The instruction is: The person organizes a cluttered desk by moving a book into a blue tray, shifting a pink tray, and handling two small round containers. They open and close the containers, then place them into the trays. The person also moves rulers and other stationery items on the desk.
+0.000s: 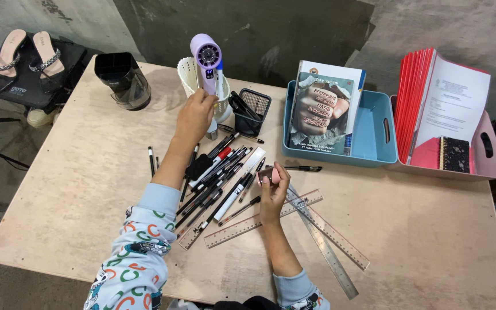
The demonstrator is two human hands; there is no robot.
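The left hand [195, 117] is closed around the lower handle of a lilac handheld fan [208, 66], which stands nearly upright with its long axis running up and away from the hand, its round head just in front of the white slotted holder [188, 77] at the far side of the worktop [87, 189]. The right hand [274, 192] sits nearer the person, to the right of the fan and well apart from it, its fingers closed on a small pink object [265, 174] that looks like an eraser, though it is too small to tell for certain. So the left hand is the one on the fan, and the holder lies straight behind it, touching or nearly so. Just right of the fan stands a black mesh cup [251, 109] with dark pens leaning in it, close enough to crowd that side. Below the fan, between the two hands, a loose heap of pens and markers [219, 178] lies fanned out, and clear rulers [311, 229] cross one another beneath and to the right of the right hand. Left of the fan sits a black container [121, 80]; farther right are a blue tray [374, 135] holding a book [322, 106] and a pink tray [486, 158] with red folders [414, 92].
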